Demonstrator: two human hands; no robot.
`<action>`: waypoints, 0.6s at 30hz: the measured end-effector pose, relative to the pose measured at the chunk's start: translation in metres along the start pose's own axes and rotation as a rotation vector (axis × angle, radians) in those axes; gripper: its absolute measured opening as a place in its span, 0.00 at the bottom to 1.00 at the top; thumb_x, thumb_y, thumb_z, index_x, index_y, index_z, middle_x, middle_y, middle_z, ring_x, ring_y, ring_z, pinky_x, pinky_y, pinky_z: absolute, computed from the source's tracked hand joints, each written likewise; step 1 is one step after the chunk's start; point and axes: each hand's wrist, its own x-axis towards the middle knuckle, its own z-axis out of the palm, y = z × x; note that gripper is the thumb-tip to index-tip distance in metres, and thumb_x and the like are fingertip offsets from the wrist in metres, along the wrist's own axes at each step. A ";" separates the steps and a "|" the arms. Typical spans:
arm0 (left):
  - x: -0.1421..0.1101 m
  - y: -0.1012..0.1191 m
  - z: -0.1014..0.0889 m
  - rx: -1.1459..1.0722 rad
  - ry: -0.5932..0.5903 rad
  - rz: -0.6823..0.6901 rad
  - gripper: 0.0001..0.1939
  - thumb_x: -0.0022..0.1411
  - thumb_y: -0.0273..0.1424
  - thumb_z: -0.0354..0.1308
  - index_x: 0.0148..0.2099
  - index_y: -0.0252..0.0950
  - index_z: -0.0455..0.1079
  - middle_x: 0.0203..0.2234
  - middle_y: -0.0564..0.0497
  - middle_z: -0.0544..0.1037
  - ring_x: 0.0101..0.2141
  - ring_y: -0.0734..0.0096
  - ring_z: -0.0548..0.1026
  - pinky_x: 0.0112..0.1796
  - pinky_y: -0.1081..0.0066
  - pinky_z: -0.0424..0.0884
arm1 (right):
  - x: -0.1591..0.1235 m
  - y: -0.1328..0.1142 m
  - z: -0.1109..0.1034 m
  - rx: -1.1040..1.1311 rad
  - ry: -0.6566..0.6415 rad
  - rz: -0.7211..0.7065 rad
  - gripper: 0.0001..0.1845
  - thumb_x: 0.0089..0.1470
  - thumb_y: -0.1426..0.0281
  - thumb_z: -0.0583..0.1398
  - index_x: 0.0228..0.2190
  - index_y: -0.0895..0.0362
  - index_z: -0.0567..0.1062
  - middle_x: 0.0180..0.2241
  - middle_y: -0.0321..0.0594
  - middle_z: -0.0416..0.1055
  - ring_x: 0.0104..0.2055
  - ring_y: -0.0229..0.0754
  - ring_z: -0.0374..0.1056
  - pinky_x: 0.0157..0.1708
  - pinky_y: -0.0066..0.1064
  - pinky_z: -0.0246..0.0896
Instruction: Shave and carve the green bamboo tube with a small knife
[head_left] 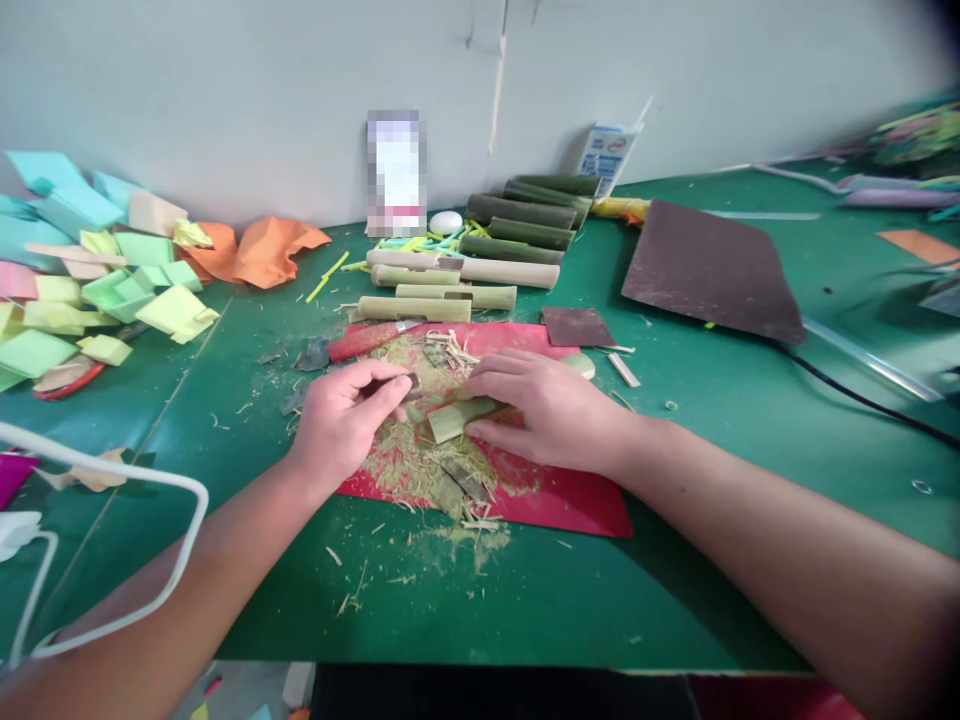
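My left hand (337, 420) pinches a small dark brown piece of sandpaper (413, 383) between thumb and fingers, a little left of the bamboo. Under my right hand (544, 408) lies a short pale green piece of bamboo (452, 422); its right part is hidden by my fingers, which grip it. The sandpaper and the bamboo are apart. Beneath both hands spreads a red sheet (589, 508), strewn with bamboo shavings and dust (401, 460). Just beyond my left hand rests a red-handled knife (364, 343). A small brown square of sandpaper (577, 327) lies past my right hand.
Cut bamboo tubes (457, 310) lie in rows behind the sheet, with darker green tubes (532, 212) farther back. A phone (396, 175) leans on the wall. Folded coloured paper (97, 270) crowds the left. A large brown sheet (709, 270) sits at right; a white cable frame (191, 540) crosses my left forearm.
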 end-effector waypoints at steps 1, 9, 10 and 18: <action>0.000 0.000 0.000 -0.015 -0.012 -0.019 0.09 0.60 0.35 0.56 0.37 0.36 0.74 0.19 0.54 0.75 0.21 0.77 0.70 0.22 0.77 0.64 | 0.000 0.000 0.000 0.007 -0.001 0.004 0.14 0.51 0.70 0.59 0.41 0.58 0.72 0.37 0.44 0.70 0.40 0.45 0.65 0.40 0.36 0.59; 0.002 -0.002 0.000 0.080 -0.045 0.076 0.08 0.61 0.34 0.55 0.39 0.36 0.74 0.19 0.55 0.74 0.17 0.80 0.65 0.20 0.77 0.63 | 0.001 0.001 0.002 0.053 0.006 0.038 0.14 0.51 0.68 0.60 0.41 0.59 0.73 0.37 0.44 0.71 0.40 0.44 0.65 0.39 0.36 0.59; 0.002 -0.002 0.000 0.117 -0.035 0.129 0.08 0.61 0.33 0.56 0.39 0.37 0.74 0.22 0.55 0.75 0.19 0.79 0.68 0.23 0.77 0.65 | 0.001 0.001 0.001 0.058 0.008 0.036 0.14 0.51 0.68 0.60 0.41 0.59 0.73 0.37 0.44 0.71 0.40 0.44 0.65 0.39 0.36 0.59; 0.002 0.001 -0.004 0.256 -0.095 0.506 0.06 0.60 0.27 0.56 0.39 0.37 0.74 0.36 0.49 0.76 0.38 0.70 0.74 0.43 0.68 0.71 | 0.000 0.002 0.001 0.063 0.005 0.043 0.14 0.51 0.68 0.60 0.41 0.56 0.73 0.37 0.43 0.70 0.39 0.44 0.65 0.37 0.34 0.59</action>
